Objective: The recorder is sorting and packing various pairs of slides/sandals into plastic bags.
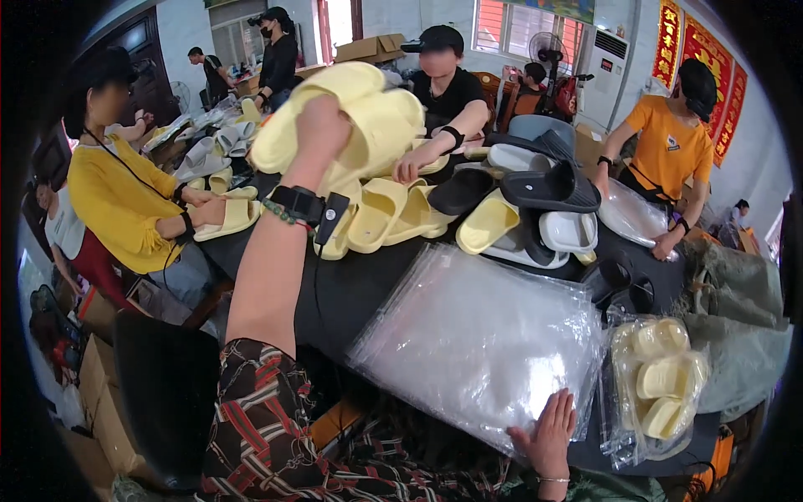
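Left hand (324,130) clamped on pale-yellow open-toed slippers (389,121), raised at left; right hand (548,439) apart, resting on flat clear-plastic bags (477,335), near right.

Up on the wall to my right, gold characters are running down a narrow red strip (666,42), larger gold writing is filling a wide red panel (709,63) beside it, and more gold characters are lining another red strip (733,105). An orange T-shirt (648,130) is bearing a small chest print, too tiny for me to be reading. The white air conditioner (600,84) is carrying a dark panel (611,44) with blurred marks. Near my left hand (322,130), a black device (335,219) is showing a pale, illegible mark.
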`<state>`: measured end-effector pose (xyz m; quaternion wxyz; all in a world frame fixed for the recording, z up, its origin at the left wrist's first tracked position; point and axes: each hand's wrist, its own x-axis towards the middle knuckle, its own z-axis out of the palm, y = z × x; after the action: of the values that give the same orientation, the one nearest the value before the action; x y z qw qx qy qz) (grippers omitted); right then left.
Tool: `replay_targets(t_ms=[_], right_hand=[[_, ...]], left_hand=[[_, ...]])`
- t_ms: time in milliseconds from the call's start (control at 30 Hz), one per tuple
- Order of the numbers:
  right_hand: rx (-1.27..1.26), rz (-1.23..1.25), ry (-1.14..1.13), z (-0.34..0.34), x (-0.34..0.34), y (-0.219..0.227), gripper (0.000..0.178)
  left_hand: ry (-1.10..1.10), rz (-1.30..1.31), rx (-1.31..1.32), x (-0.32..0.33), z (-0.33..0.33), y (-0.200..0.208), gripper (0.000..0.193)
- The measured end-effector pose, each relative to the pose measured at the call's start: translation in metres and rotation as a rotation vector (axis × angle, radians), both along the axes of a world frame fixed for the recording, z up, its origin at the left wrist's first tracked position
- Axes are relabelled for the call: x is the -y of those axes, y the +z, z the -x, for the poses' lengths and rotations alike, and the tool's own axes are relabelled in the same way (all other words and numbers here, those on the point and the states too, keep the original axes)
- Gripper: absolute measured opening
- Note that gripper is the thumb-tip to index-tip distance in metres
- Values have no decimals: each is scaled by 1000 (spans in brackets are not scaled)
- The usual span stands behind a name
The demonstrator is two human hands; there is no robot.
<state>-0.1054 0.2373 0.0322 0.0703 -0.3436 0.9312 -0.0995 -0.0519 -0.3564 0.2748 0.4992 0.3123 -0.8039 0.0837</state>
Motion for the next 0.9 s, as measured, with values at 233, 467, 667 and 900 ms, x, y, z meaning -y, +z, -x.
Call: replay_targets(t_ms=[233,467,667,900], right_hand=[[-1,-8,-10,0,2,5,120],[-10,-35,-31,-1,3,5,121],[-23,-43,-8,-6,5,13,120],[14,12,-3,-2,1,3,121]], left_hand=[[283,-73,-148,45,-50,1,25],[207,-362,-33,126,-63,-73,40],[63,-632,111,131,-35,-152,58],[-1,-608,160,107,-49,-129,66]])
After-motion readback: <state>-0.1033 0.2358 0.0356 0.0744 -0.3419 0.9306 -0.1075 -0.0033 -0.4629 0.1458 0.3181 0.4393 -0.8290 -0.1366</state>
